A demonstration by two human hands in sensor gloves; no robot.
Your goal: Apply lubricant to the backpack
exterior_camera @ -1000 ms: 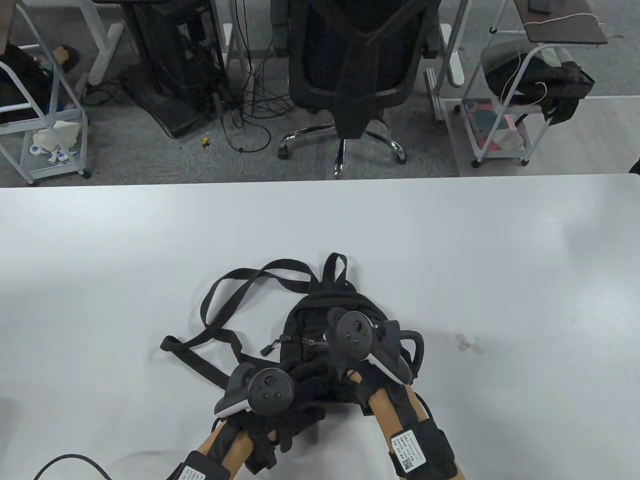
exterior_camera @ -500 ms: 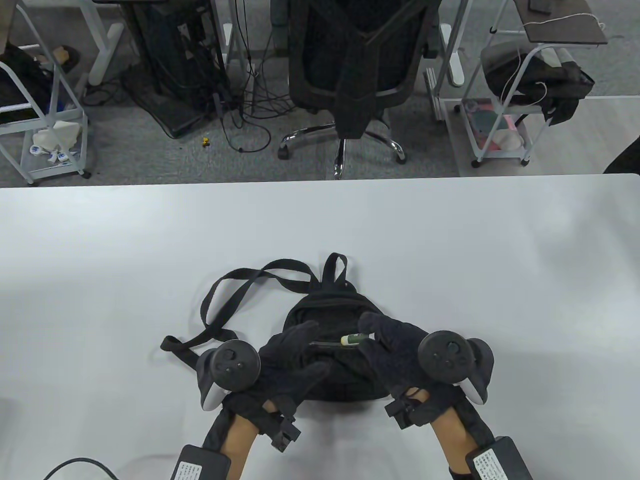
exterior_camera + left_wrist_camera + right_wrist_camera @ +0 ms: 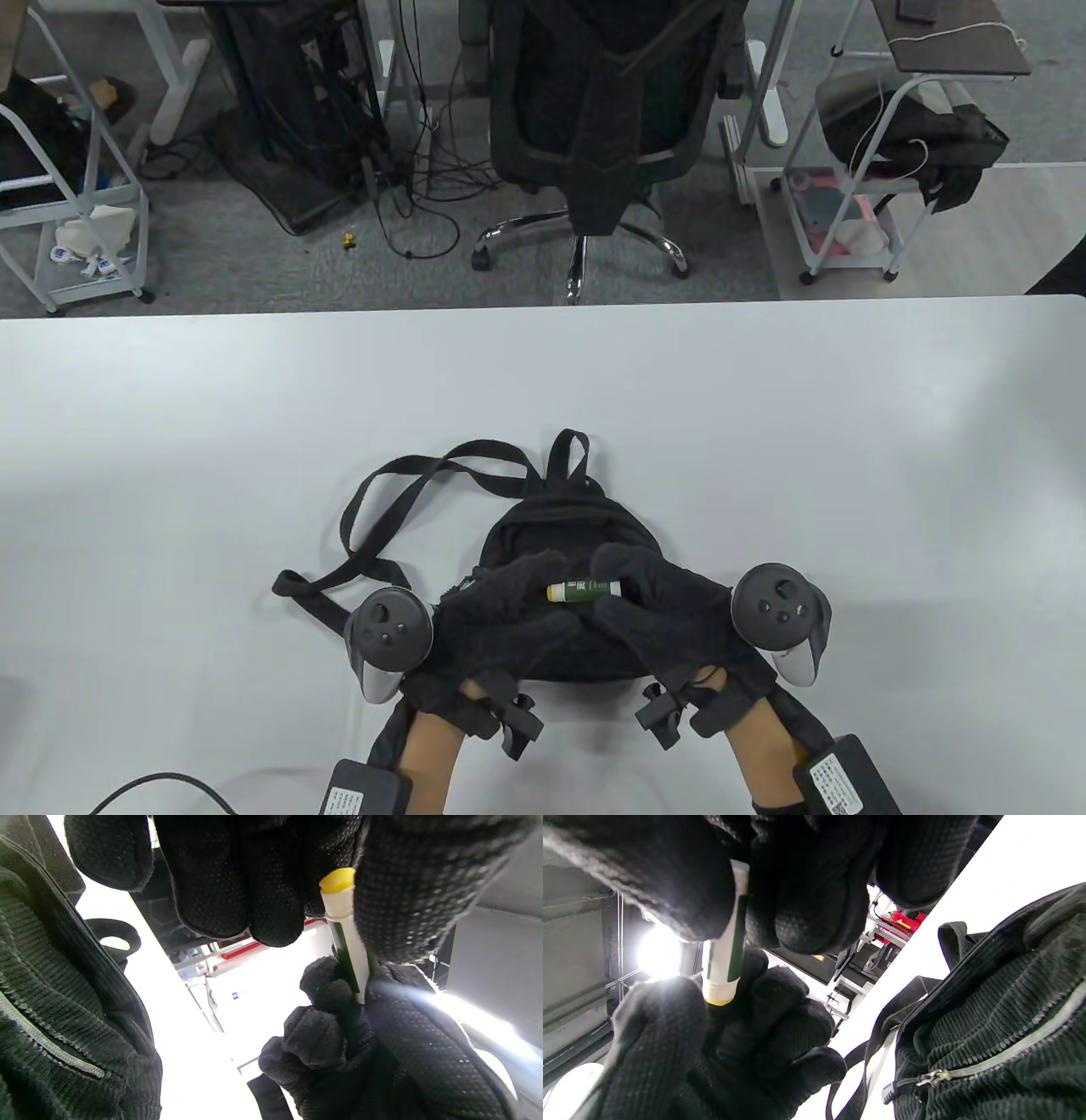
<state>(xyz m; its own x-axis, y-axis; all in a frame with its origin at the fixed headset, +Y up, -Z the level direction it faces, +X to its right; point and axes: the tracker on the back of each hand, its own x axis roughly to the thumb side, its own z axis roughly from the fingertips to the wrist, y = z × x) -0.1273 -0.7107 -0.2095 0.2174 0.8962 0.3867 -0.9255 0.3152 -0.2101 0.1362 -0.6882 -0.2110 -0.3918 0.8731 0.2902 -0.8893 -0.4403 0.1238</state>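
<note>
Since half a second ago, the lubricant stick (image 3: 583, 588) has lifted clear of the backpack (image 3: 543, 531) beneath both hands. Right hand (image 3: 662, 607) grips its body; left hand (image 3: 501, 607) pinches the yellow end (image 3: 337, 880). Judgement: preparing the stick; zipper (image 3: 1001, 1054) untreated.

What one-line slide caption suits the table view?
Both gloved hands hold a green-and-white lubricant stick above a small black fabric backpack.

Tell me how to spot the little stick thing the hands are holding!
Find the black backpack near the white table's front edge. Just above it, two gloved hands meet around the lubricant stick: the only green-and-white thing there, with a yellow tip.
</note>
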